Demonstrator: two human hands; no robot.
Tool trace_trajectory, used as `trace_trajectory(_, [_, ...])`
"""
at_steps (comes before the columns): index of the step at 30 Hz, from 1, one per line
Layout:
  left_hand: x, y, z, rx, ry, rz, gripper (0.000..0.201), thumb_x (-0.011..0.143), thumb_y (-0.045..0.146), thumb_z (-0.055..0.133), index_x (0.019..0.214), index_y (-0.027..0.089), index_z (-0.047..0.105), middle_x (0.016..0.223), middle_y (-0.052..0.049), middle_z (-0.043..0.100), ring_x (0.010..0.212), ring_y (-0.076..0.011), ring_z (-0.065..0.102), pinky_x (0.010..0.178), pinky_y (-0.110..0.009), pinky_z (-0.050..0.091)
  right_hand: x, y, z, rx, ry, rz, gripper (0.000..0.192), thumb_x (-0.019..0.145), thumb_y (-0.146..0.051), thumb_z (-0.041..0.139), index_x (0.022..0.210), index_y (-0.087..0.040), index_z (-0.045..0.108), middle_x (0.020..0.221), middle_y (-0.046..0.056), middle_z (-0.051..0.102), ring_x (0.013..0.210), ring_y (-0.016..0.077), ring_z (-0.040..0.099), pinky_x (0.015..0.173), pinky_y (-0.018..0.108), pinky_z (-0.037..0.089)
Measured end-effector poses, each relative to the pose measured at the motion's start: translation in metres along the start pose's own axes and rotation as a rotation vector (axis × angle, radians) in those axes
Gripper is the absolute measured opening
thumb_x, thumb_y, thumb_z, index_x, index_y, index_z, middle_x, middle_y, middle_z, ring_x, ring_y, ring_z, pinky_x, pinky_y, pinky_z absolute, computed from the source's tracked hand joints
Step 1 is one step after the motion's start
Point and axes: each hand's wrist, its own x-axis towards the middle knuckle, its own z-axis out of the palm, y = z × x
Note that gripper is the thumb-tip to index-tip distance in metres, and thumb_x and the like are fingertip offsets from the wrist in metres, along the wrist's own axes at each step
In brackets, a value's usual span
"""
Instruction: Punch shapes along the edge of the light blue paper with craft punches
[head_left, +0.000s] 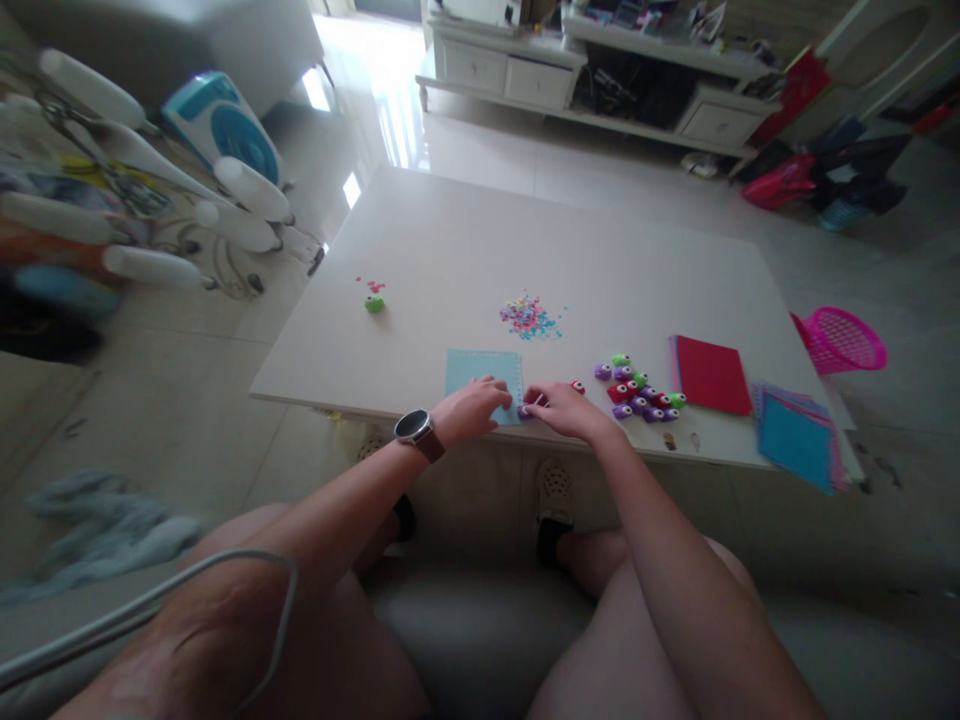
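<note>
At the lower middle of the frame the left hand lies flat on a light blue sheet, fingers pressed down, which looks meant to pin the sheet in place at the near edge of the white table. Just to its right, the right hand is curled around a small purple punch at the sheet's lower right corner; the grip seems a pinch, though the fingers hide most of it. Both hands work right at the table's front edge, so the sheet's near side sits close to the drop.

To the right of the hands a cluster of small punches sits bunched together, then a red pad, then a stack of coloured sheets overhanging the lower right corner. Above the sheet lies a scatter of paper bits; a lone green punch stands well apart at centre left. The far half of the table offers the most open room. A pink basket sits off the right edge.
</note>
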Motion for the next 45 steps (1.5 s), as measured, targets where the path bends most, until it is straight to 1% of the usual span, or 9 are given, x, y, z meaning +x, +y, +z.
trace_trajectory(10, [-0.001, -0.003, -0.005, -0.007, -0.006, 0.051, 0.031, 0.081, 0.008, 0.074, 0.11, 0.02, 0.073, 0.118, -0.008, 0.072, 0.116, -0.0254, 0.064, 0.107, -0.038, 0.05, 0.001, -0.004, 0.003, 0.032, 0.026, 0.016, 0.003, 0.098, -0.019, 0.072, 0.096, -0.018, 0.074, 0.1, 0.006, 0.079, 0.094, 0.0171, 0.072, 0.084, 0.025, 0.052])
trace_trajectory(15, [-0.002, -0.006, -0.006, 0.007, -0.003, 0.069, 0.05, 0.083, 0.011, 0.075, 0.132, 0.021, 0.066, 0.12, -0.009, 0.072, 0.117, -0.0261, 0.065, 0.107, -0.038, 0.05, 0.004, -0.009, 0.004, -0.026, 0.113, 0.097, 0.01, 0.09, -0.019, 0.082, 0.088, -0.018, 0.072, 0.093, 0.004, 0.078, 0.088, 0.0158, 0.07, 0.077, 0.024, 0.048])
trace_trajectory(17, [-0.003, -0.006, -0.007, 0.003, -0.003, 0.078, 0.059, 0.084, 0.012, 0.075, 0.14, 0.023, 0.062, 0.123, -0.008, 0.073, 0.119, -0.0261, 0.065, 0.108, -0.038, 0.049, 0.007, -0.011, 0.005, -0.075, 0.124, 0.138, 0.012, 0.087, -0.021, 0.083, 0.084, -0.019, 0.072, 0.089, 0.003, 0.077, 0.086, 0.0158, 0.069, 0.074, 0.024, 0.046])
trace_trajectory(19, [-0.003, -0.005, -0.009, -0.002, -0.012, 0.092, 0.061, 0.084, 0.012, 0.073, 0.143, 0.023, 0.061, 0.124, -0.008, 0.073, 0.119, -0.0259, 0.065, 0.108, -0.038, 0.048, 0.009, -0.015, 0.005, -0.111, 0.117, 0.185, 0.012, 0.087, -0.023, 0.084, 0.083, -0.019, 0.073, 0.088, 0.003, 0.078, 0.085, 0.0161, 0.07, 0.073, 0.024, 0.046])
trace_trajectory(25, [-0.002, -0.004, -0.012, -0.004, -0.047, 0.116, 0.053, 0.085, 0.011, 0.069, 0.136, 0.025, 0.069, 0.114, -0.006, 0.072, 0.112, -0.0246, 0.065, 0.107, -0.037, 0.048, 0.017, -0.029, 0.001, -0.208, 0.049, 0.299, 0.011, 0.08, -0.023, 0.087, 0.085, -0.018, 0.079, 0.088, 0.009, 0.08, 0.086, 0.0196, 0.073, 0.068, 0.025, 0.046])
trace_trajectory(31, [0.001, -0.004, -0.009, -0.001, -0.042, 0.097, 0.05, 0.083, 0.008, 0.067, 0.129, 0.027, 0.074, 0.113, -0.006, 0.072, 0.112, -0.0257, 0.064, 0.105, -0.038, 0.048, 0.023, -0.038, -0.003, -0.265, 0.015, 0.35, 0.015, 0.077, -0.024, 0.09, 0.079, -0.018, 0.076, 0.085, 0.011, 0.079, 0.083, 0.022, 0.074, 0.063, 0.027, 0.046])
trace_trajectory(36, [0.003, -0.007, -0.007, 0.005, -0.047, 0.098, 0.05, 0.082, 0.008, 0.067, 0.128, 0.028, 0.074, 0.112, -0.005, 0.071, 0.111, -0.0251, 0.063, 0.102, -0.036, 0.049, 0.025, -0.037, -0.003, -0.281, 0.006, 0.349, 0.015, 0.077, -0.027, 0.089, 0.077, -0.02, 0.076, 0.083, 0.008, 0.078, 0.084, 0.0208, 0.074, 0.063, 0.024, 0.048])
trace_trajectory(42, [0.003, -0.007, -0.006, 0.041, -0.041, 0.095, 0.046, 0.084, 0.009, 0.065, 0.126, 0.027, 0.073, 0.11, -0.006, 0.069, 0.108, -0.0244, 0.063, 0.103, -0.036, 0.048, 0.025, -0.034, 0.004, -0.244, 0.049, 0.353, 0.015, 0.079, -0.022, 0.086, 0.091, -0.018, 0.079, 0.1, 0.013, 0.081, 0.096, 0.0237, 0.075, 0.073, 0.027, 0.051])
trace_trajectory(45, [0.0, -0.007, -0.006, 0.054, -0.05, 0.109, 0.049, 0.085, 0.009, 0.063, 0.131, 0.025, 0.07, 0.112, -0.006, 0.07, 0.11, -0.0246, 0.063, 0.106, -0.038, 0.047, 0.021, -0.027, -0.003, -0.186, 0.012, 0.338, 0.014, 0.08, -0.025, 0.088, 0.089, -0.018, 0.079, 0.092, 0.009, 0.081, 0.088, 0.0202, 0.074, 0.072, 0.025, 0.05])
